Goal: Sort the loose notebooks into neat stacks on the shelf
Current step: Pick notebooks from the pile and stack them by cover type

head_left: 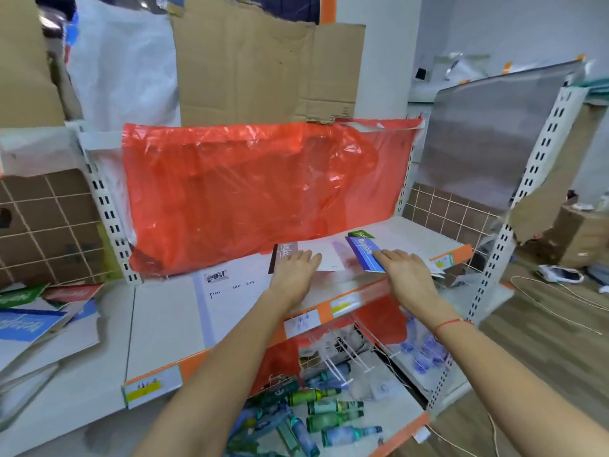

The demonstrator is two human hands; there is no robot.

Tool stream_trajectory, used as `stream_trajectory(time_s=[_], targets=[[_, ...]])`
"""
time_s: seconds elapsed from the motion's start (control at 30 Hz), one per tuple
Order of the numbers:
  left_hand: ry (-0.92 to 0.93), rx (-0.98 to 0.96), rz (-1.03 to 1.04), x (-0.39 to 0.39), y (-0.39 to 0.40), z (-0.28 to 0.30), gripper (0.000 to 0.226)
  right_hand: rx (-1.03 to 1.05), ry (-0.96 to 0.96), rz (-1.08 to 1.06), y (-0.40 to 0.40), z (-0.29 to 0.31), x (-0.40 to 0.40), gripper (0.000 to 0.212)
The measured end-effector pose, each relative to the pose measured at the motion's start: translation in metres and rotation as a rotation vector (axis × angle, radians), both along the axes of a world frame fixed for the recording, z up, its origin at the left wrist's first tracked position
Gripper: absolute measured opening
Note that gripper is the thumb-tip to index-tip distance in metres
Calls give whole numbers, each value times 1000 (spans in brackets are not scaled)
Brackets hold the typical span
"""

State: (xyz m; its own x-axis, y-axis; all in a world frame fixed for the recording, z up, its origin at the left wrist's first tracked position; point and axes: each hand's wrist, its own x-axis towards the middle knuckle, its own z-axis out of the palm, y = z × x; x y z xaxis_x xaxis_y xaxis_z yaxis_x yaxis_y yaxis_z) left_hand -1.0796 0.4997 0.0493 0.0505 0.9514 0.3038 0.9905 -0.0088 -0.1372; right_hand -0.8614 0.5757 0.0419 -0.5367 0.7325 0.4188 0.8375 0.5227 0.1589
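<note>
Both hands are lying flat with straight fingers, grasping nothing: the left hand [294, 271] is pressing the white notebook [324, 258], the right hand [407, 271] is touching the blue notebook [364, 253] on the shelf [408, 237]. Notebooks probably are light, flexible, slippery; pinch along spine edges.

Notebooks [364, 255] on the shelf [412, 239] — loose pile [36, 311] far left (bottles [329, 410] below).
</note>
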Motion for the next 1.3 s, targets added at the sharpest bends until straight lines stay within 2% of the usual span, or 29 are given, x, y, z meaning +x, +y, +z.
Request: stream_trajectory(time_s=[0.13, 0.4, 0.6, 0.8, 0.97, 1.07, 1.17, 1.23, 1.3], targets=[[-32, 27, -31, 19, 44, 3, 50, -38, 13, -28, 36, 3, 19, 53], [3, -9, -43, 51, 103, -6, 46, -86, -36, -89, 90, -2, 49, 58], [-22, 27, -30, 64, 139, -15, 45, -129, -74, -58, 145, -16, 73, 62], [-107, 54, 53, 87, 168, -28, 53, -111, -57, 164, 221, -33, 97, 60], [-118, 40, 220, 110, 185, -31, 73, -141, -178, 311, 261, -36, 106, 68], [-134, 136, 263, 123, 187, -25, 67, -144, -225, 393, 276, -32, 101, 73], [-136, 164, 330, 128, 182, -22, 68, -162, -264, 454, 289, -38, 87, 70], [-134, 155, 380, 127, 178, -20, 70, -244, -265, 480, 296, -43, 78, 67], [-134, 168, 406, 126, 175, -21, 70, -421, -241, 526, 303, -48, 73, 62]])
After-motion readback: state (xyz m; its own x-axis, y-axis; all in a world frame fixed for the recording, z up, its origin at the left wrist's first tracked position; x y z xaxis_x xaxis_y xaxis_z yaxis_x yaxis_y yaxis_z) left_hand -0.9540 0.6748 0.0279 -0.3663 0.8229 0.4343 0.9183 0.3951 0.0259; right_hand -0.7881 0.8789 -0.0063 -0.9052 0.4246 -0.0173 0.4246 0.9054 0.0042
